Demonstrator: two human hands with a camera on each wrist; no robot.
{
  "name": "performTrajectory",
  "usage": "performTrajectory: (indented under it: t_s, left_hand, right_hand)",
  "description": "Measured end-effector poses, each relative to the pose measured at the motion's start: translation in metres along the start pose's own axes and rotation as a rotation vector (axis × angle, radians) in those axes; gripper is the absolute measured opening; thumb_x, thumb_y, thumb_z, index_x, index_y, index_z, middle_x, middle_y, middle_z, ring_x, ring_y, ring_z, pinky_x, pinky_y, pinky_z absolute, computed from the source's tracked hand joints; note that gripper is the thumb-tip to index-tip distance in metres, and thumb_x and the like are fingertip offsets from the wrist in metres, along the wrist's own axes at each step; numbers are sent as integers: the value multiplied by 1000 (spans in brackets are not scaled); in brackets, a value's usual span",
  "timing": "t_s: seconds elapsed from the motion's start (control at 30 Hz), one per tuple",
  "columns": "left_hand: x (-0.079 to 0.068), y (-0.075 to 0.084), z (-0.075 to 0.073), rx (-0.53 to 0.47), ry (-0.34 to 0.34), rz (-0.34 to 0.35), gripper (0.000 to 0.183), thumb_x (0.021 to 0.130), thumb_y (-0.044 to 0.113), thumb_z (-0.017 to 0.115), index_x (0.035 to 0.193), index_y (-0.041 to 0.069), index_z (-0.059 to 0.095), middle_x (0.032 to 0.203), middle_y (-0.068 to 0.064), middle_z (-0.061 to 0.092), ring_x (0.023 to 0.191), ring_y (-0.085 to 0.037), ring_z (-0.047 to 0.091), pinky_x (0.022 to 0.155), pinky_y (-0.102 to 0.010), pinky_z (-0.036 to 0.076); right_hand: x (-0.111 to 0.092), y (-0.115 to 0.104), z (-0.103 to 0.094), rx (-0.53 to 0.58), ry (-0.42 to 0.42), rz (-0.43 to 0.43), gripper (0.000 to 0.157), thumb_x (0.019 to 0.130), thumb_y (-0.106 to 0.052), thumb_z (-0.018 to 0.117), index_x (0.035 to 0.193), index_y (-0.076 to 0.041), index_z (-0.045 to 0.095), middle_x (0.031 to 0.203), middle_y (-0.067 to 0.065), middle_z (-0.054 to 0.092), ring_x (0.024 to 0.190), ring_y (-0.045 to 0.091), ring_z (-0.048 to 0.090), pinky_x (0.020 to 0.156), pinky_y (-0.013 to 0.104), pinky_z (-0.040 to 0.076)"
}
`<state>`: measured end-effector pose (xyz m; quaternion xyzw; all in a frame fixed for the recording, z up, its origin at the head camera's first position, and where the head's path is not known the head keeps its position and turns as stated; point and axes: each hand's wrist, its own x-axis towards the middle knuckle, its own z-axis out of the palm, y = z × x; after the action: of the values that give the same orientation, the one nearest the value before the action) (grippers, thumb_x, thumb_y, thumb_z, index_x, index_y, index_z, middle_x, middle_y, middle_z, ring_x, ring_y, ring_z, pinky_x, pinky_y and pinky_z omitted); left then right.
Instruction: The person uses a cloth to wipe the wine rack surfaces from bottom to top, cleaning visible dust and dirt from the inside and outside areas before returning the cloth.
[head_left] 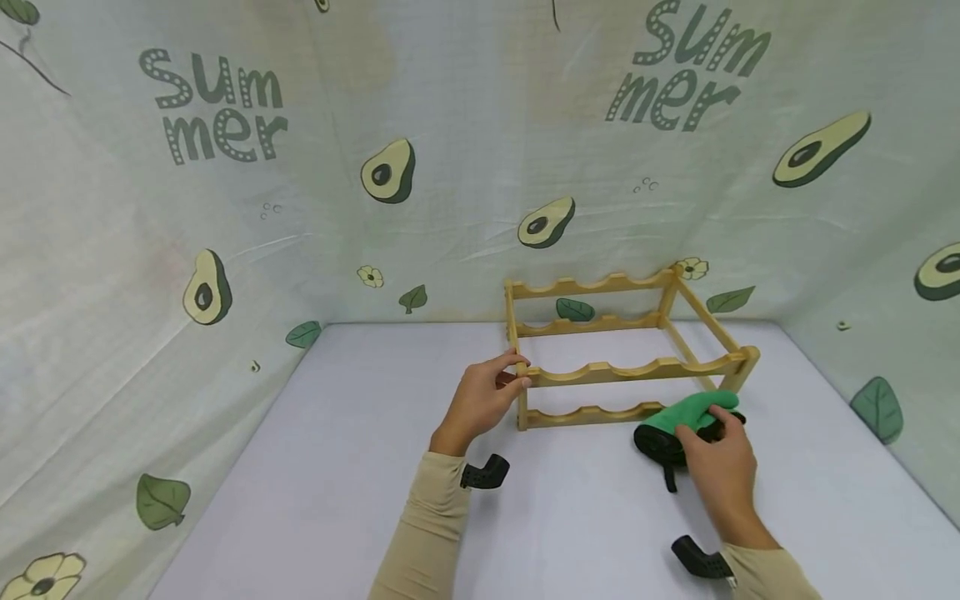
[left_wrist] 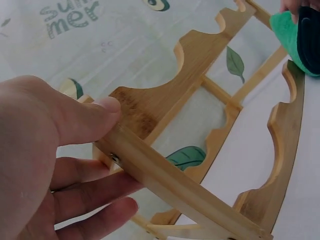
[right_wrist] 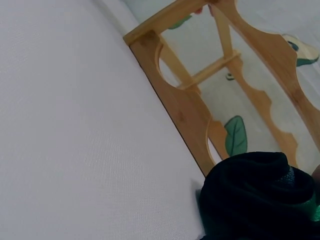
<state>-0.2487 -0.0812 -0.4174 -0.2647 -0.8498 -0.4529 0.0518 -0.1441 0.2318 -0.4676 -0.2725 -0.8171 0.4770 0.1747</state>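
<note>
Backdrop (head_left: 465, 100), pale, printed with avocados, leaves and "summer" lettering. White tabletop (head_left: 337, 483) before it. Wooden rack (head_left: 597, 374) with scalloped rails, standing far side, right of centre. Green-and-black cloth (head_left: 660, 439), bunched, by the rack's front right corner; whether touching wood, cannot tell. Hands apart: left hand (head_left: 482, 400) pinching rack's front left upper corner, right hand (head_left: 722, 461) gripping cloth.

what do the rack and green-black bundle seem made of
The rack: probably bamboo or pale wood, smooth, low-sheen; streaky grain shows in the left wrist view. The green-black bundle: likely soft, matt fabric, since it's rolled into folds; exact fibre unclear.
</note>
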Motion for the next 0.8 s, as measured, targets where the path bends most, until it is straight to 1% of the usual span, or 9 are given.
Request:
performTrajectory:
  t_s: [0.07,0.13,0.27,0.37,0.47,0.6,0.7,0.8]
  left_hand:
    - [0,-2,1,-9,-5,11,27,98,24,68,124,16,67,132,-5,65,96,-12,70,78,-30,55]
    - [0,-5,2,-12,-10,27,25,99,23,67,122,16,67,124,-4,68,97,-12,70,79,-31,55]
    - [2,-9,3,-23,-12,71,23,99,21,65,122,14,66,122,-6,69,100,-14,69,82,-32,55]
    - [3,-11,5,-26,-14,99,23,100,20,64,123,14,64,122,-6,69,102,-15,69,85,-33,55]
    - [4,-12,6,-21,-20,110,24,100,20,63,123,14,63,122,-5,69,103,-15,69,87,-33,54]
    - [4,-12,5,-12,-24,118,23,101,20,62,123,14,62,120,-5,69,103,-16,68,88,-34,54]
    - [5,-13,4,-16,-31,117,22,101,22,61,123,15,62,120,-6,69,103,-17,68,88,-36,54]
    - [5,-15,4,-21,-38,109,23,102,23,61,123,15,62,121,-6,68,105,-18,67,90,-37,54]
  right_hand:
    - [0,1,1,-7,-23,-1,73,94,-27,61,155,-2,31,146,31,43,133,40,40,105,57,35]
    - [0,0,1,-6,-42,3,72,95,-28,61,156,-4,32,147,29,45,132,37,41,103,54,37]
    - [-1,-2,2,11,-77,7,70,95,-28,61,156,-6,34,147,26,46,131,33,43,98,45,40]
    - [-2,-4,4,18,-96,-2,71,95,-29,62,156,-6,34,148,28,44,131,33,43,98,44,40]
    - [-5,-6,8,19,-93,-10,70,95,-29,62,155,-4,34,146,29,45,127,33,44,95,42,41]
    - [-10,-8,15,35,-82,-20,69,95,-26,64,153,-2,36,140,27,48,118,31,45,86,33,40]
    - [-14,-11,20,49,-88,-29,70,94,-25,64,153,-1,35,137,27,48,115,32,44,84,32,39]
    - [-19,-12,25,67,-100,-29,71,95,-25,65,153,1,33,139,27,45,117,32,43,87,36,40]
